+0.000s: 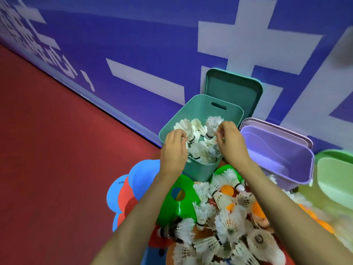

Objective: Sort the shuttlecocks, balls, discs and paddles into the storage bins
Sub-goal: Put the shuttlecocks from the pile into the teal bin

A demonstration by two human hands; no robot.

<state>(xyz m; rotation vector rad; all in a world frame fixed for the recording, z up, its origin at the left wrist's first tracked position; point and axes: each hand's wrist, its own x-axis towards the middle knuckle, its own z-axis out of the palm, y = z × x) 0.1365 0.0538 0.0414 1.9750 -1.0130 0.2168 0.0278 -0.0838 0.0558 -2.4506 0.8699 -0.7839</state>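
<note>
A teal bin [200, 101] stands by the blue wall with several white shuttlecocks [198, 150] in it. My left hand [174, 148] is over the bin's left side, its curled fingers holding a shuttlecock. My right hand [232, 140] hovers over the right side and pinches another shuttlecock at its fingertips. Below my arms lies a mixed pile of shuttlecocks [225, 226] with orange balls [227, 190] among them. A green disc [177, 197] with a centre hole lies at the pile's left. Blue and red discs or paddles [143, 175] lie further left.
A purple bin [277, 155] stands right of the teal one, its lid [277, 129] behind it. A light green bin [334, 175] is at the far right. A teal lid [233, 88] leans on the wall. Red floor [57, 150] spreads to the left.
</note>
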